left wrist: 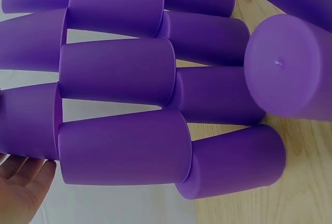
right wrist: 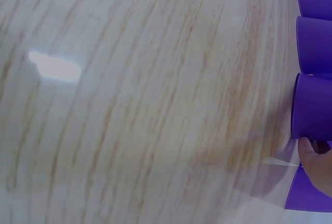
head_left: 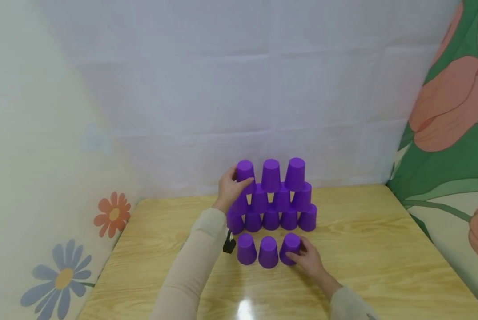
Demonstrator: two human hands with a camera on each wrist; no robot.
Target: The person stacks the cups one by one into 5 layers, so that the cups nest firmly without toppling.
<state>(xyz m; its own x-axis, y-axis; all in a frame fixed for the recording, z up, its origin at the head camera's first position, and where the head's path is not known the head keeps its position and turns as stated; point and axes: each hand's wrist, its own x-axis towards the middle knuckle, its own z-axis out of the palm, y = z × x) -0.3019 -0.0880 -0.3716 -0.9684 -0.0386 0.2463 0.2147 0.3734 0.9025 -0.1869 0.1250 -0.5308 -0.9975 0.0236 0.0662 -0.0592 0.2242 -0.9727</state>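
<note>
Purple plastic cups stand upside down in a stepped wall [head_left: 271, 218], with three in its top row. My left hand [head_left: 227, 191] holds the top row's left cup [head_left: 245, 170], thumb across the front and fingers at its far side. In the left wrist view, fingertips [left wrist: 31, 187] show against that cup [left wrist: 26, 123]. Before the wall, three more upturned cups stand in a row on the table. The right hand [head_left: 311, 263] grips the rightmost one [head_left: 290, 245] between thumb and fingers; part of this grip shows in the right wrist view, around the cup [right wrist: 314, 107].
Beside the left sleeve a small black object [head_left: 229, 245] lies near the front row's left cup [head_left: 246, 250]. The wood-grain table [head_left: 375, 249] reaches back to a white cloth backdrop [head_left: 206, 98]. Flower-painted walls [head_left: 451, 111] flank both sides.
</note>
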